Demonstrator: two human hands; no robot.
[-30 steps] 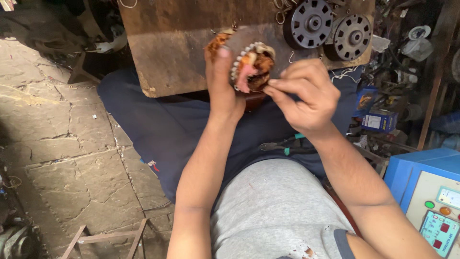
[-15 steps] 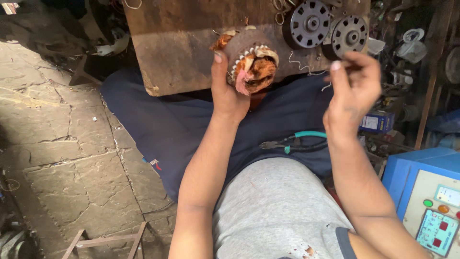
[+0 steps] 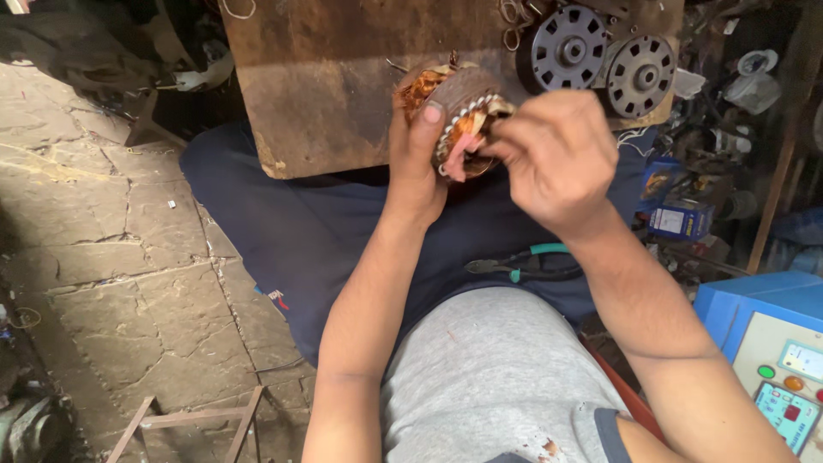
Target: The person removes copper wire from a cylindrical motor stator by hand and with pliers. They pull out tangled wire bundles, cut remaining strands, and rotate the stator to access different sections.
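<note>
My left hand (image 3: 416,167) grips a round motor stator (image 3: 459,107) with copper windings, white slot teeth and pink insulation, holding it up above my lap. My right hand (image 3: 557,159) is at the stator's right face, fingers pinched together against the windings. What the fingers pinch is hidden behind the hand; a thin thread or wire may be between them.
A worn wooden board (image 3: 343,77) lies ahead with two slotted metal discs (image 3: 570,47) at its right end. Teal-handled pliers (image 3: 523,261) rest on my dark blue lap. A blue machine with buttons (image 3: 771,343) stands at the right. Stone floor (image 3: 103,240) at the left.
My right hand pulled away to the right and up, then came back to the stator's face. The left hand kept its hold, shifting the stator slightly right.
</note>
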